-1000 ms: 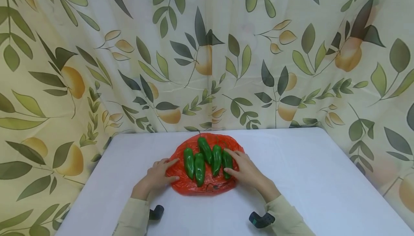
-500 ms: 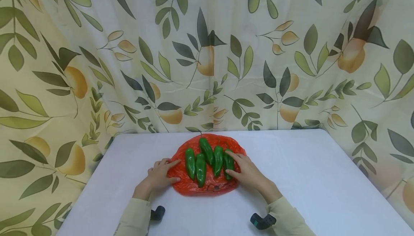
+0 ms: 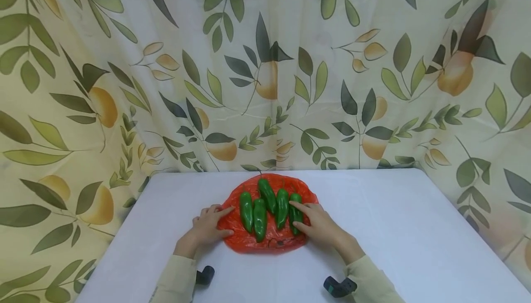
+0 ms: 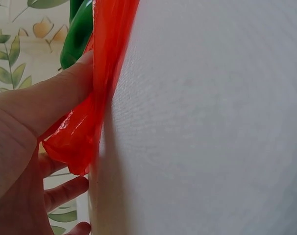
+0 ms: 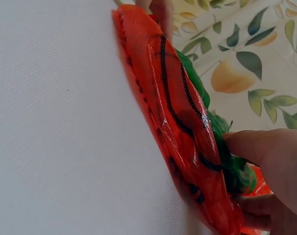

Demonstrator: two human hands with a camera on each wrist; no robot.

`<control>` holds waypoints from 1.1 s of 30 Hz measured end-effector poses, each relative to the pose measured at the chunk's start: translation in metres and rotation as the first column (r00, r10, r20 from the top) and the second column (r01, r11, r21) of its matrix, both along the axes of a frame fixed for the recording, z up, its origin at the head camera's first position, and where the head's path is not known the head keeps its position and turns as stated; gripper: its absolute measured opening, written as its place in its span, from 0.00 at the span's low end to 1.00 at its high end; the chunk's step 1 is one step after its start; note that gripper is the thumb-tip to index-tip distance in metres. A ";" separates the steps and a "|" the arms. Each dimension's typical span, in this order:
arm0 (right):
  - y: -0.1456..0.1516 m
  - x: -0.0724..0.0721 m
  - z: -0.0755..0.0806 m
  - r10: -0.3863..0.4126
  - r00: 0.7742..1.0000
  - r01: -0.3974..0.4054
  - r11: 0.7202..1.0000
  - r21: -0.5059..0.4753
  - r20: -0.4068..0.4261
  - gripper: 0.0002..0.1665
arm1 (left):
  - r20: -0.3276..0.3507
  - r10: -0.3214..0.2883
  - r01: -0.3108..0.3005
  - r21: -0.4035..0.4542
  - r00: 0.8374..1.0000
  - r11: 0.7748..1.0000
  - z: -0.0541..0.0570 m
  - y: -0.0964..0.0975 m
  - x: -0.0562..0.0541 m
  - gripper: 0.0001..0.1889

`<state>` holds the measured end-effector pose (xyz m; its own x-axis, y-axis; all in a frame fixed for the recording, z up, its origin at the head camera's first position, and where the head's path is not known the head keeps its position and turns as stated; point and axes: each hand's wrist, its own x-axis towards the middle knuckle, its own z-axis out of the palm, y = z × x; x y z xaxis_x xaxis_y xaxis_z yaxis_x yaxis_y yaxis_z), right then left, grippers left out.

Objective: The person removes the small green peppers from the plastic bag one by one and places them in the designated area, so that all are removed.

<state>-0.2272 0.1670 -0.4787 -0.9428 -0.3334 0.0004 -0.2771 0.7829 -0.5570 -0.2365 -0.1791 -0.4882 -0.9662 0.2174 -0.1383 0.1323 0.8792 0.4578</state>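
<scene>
Several glossy green chili peppers [image 3: 260, 220] lie side by side on a flattened red plastic bag [image 3: 271, 236] on the white table. My left hand [image 3: 209, 225] rests at the bag's left edge, thumb and forefinger spread over it. In the left wrist view, the red bag [image 4: 72, 139] bunches between the thumb and the other fingers. My right hand [image 3: 318, 222] is at the rightmost chili pepper [image 3: 296, 213], forefinger across its upper part and thumb at its lower part. The right wrist view shows the thumb against a green pepper [image 5: 226, 164] beyond the bag's black-marked side.
A white cloth covers the table [image 3: 373, 220], which extends to both sides of the bag. A curtain [image 3: 290, 86] with leaf and fruit print hangs behind and at the sides. Black wrist devices [image 3: 340, 287] sit below both sleeves.
My right forefinger and thumb have shifted slightly down along the rightmost pepper. The left hand keeps its place on the bag. The whole head view has drifted a little.
</scene>
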 end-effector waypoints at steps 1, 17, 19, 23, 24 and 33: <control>0.000 0.000 0.000 -0.001 1.000 0.001 1.000 -0.002 -0.001 0.37 | -0.002 -0.001 0.001 0.000 1.000 1.000 0.000 0.000 0.000 0.39; -0.008 0.000 -0.008 -0.062 0.995 0.058 0.997 -0.060 -0.074 0.33 | -0.008 0.003 -0.003 -0.012 1.000 1.000 -0.002 0.001 0.001 0.40; -0.007 -0.001 -0.009 -0.062 0.995 0.057 0.996 -0.073 -0.076 0.33 | -0.009 0.002 -0.002 -0.008 1.000 1.000 -0.001 0.000 0.001 0.40; -0.006 -0.004 -0.010 -0.061 0.996 0.054 0.992 -0.113 -0.060 0.32 | -0.014 0.003 -0.003 -0.002 1.000 1.000 -0.001 0.000 0.001 0.39; -0.005 -0.005 -0.009 -0.059 0.997 0.052 0.990 -0.128 -0.052 0.32 | -0.016 0.004 -0.004 0.000 1.000 1.000 0.000 0.000 0.001 0.39; 0.002 -0.007 -0.001 -0.031 0.999 0.035 0.969 -0.245 0.018 0.32 | -0.016 0.003 -0.003 -0.005 1.000 1.000 -0.003 0.000 0.001 0.39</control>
